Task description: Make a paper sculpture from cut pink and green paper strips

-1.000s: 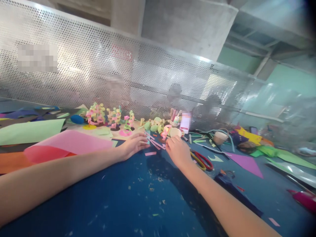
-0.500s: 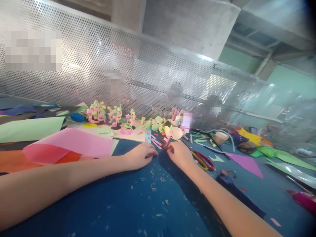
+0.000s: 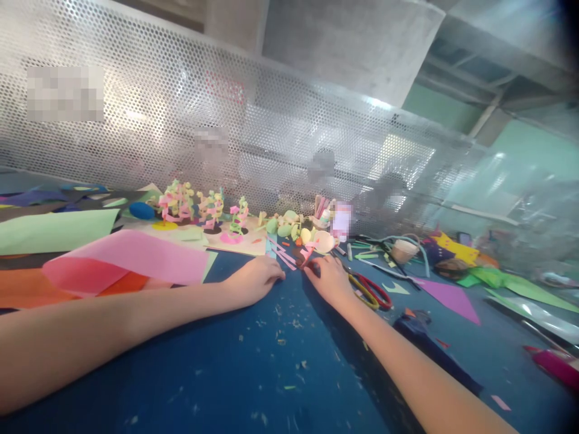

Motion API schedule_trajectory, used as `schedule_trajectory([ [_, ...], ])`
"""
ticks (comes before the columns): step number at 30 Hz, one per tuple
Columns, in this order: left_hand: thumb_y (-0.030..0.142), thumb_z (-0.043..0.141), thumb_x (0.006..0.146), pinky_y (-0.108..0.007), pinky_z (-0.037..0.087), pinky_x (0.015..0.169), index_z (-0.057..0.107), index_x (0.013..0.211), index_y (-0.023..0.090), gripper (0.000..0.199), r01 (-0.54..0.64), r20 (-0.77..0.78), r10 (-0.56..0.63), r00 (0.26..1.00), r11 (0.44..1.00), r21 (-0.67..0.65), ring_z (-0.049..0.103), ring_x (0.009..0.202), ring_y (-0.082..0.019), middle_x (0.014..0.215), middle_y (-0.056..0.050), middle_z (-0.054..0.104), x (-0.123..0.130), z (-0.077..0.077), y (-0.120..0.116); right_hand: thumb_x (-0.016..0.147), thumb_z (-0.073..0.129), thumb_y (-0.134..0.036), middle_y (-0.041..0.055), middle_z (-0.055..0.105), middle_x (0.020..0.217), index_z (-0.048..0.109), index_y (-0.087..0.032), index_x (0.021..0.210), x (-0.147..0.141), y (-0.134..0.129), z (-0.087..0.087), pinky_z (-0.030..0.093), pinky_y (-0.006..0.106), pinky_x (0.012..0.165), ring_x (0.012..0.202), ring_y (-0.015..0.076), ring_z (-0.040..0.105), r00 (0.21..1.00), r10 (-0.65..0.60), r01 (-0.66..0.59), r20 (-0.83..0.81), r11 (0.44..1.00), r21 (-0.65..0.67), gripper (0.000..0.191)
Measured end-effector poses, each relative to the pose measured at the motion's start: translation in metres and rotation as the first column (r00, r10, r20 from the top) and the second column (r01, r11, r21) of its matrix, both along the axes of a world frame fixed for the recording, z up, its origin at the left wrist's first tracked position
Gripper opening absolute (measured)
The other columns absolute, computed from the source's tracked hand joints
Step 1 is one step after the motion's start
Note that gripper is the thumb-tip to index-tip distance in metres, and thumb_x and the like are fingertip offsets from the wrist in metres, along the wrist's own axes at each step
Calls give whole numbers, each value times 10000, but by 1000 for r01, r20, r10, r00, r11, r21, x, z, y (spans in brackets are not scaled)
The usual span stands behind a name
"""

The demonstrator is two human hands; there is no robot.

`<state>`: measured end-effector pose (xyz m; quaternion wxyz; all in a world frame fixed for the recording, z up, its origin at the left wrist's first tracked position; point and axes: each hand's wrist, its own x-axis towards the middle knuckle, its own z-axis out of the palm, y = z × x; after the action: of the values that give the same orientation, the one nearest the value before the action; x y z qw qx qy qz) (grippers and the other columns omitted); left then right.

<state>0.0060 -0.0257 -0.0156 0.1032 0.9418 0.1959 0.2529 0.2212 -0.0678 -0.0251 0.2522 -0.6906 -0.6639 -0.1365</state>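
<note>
Hands, two of them, rest near each other on a blue table (image 3: 226, 374), fingertips facing across a narrow gap. Left hand (image 3: 254, 280) has its fingers curled inward; whether they grip anything I cannot tell. Right hand (image 3: 332, 280) has bent fingers, thumb and forefinger near one pink piece (image 3: 309, 248) between 10 and 11 o'clock from that hand; touching, gripping or just beside it, I cannot tell which.

Pink strips (image 3: 284, 258), at least three, lie at 2 o'clock from the left hand and 10 from the right. One cream disc (image 3: 324, 242) is near 12 o'clock from the right hand, with one phone (image 3: 341, 222) upright just beyond. Scissor handles (image 3: 385, 293), one red and one yellow, lie at 4, just beside the wrist; one pair or two, I cannot tell. One cup (image 3: 404, 251) stands between 2 and 3, one yellow star (image 3: 458, 250) farther that way, one purple sheet (image 3: 450, 299) at 3.

From the left hand, paper trees (image 3: 211, 212), at least three, stand between 10 and 11, one blue oval (image 3: 142, 211) at 10. One pink sheet (image 3: 131, 256) lies at 9, partly over one orange sheet (image 3: 27, 289); one green sheet (image 3: 58, 232) is between 9 and 10.
</note>
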Motion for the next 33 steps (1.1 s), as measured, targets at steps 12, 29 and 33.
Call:
schedule_trajectory([
  [12, 90, 414, 822, -325, 437, 832, 673, 896, 174, 282, 1, 4, -1, 1000, 1000, 15, 567, 899, -205, 925, -79, 650, -1, -2, 2, 883, 527, -303, 47, 617, 986, 574, -134, 1030, 15, 16, 9, 515, 345, 721, 822, 155, 613, 817, 8, -50, -577, 997, -57, 229],
  [29, 217, 470, 851, -271, 444, 743, 650, 1001, 224, 235, 35, 38, -31, 999, 995, -90, 567, 828, -170, 965, -54, 594, 1, 4, 29, 883, 525, -304, 45, 616, 976, 573, -138, 1028, 10, 17, 1, 517, 338, 710, 812, 153, 611, 618, 21, -14, -786, 1000, 15, 225],
  [33, 214, 491, 839, -286, 434, 795, 664, 972, 228, 219, 110, 34, -107, 994, 991, -74, 571, 870, -183, 950, -54, 608, 17, 8, 50, 885, 522, -303, 33, 625, 919, 580, -138, 993, 11, 18, -4, 517, 325, 693, 771, 141, 613, 608, 68, -26, -791, 997, 67, 205],
])
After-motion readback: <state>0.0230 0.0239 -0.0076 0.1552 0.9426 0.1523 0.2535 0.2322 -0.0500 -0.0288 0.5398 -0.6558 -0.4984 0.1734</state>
